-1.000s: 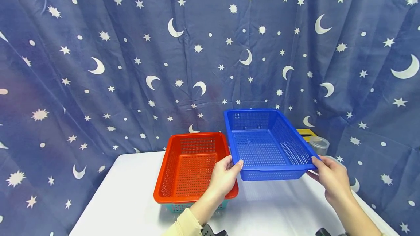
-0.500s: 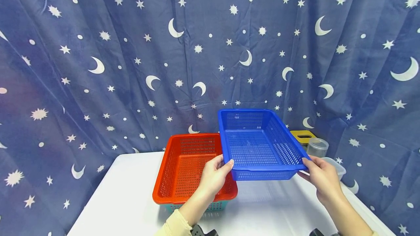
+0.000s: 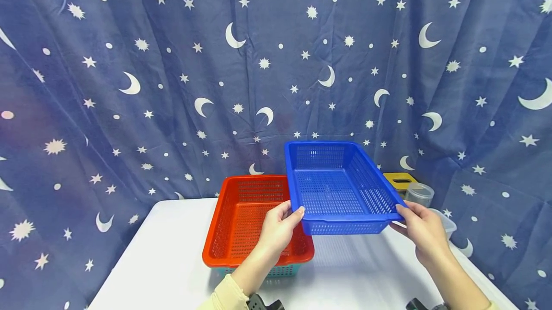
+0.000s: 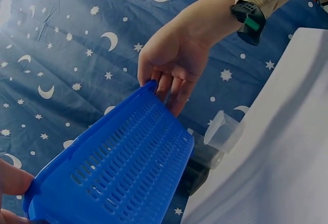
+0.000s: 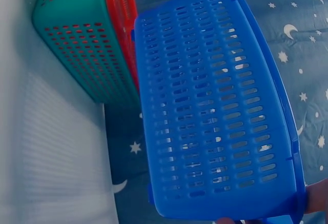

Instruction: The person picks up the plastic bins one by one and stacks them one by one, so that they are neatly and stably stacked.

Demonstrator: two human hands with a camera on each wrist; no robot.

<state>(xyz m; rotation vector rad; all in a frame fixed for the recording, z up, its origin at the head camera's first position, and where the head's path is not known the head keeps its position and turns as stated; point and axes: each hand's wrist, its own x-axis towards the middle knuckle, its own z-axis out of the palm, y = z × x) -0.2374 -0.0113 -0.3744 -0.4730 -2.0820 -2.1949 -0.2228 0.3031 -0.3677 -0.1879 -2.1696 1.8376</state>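
Both hands carry a blue plastic basket (image 3: 329,192) above the table, tilted so its inside faces the head camera. My left hand (image 3: 278,228) pinches its near left corner, thumb over the rim. At the near right corner my right hand (image 3: 422,228) grips the rim, thumb on top and fingers beneath. Nothing lies in the blue basket. To the left stands a red basket (image 3: 235,219), nested in a green basket (image 3: 282,270) that shows below its rim. The blue basket's left edge overlaps the red one in the head view. From the right wrist view, the green basket's slotted side (image 5: 82,44) shows.
On the white table (image 3: 168,247), at the back right, stand a yellow-topped container (image 3: 398,179), a clear round jar (image 3: 419,193) and a clear tub (image 3: 446,221) partly behind my right hand. A blue curtain (image 3: 172,85) with moons and stars hangs behind the table.
The blue basket has moved left in both hands, towards the red basket, mostly in the first half second. The hands keep the same grip on its corners.
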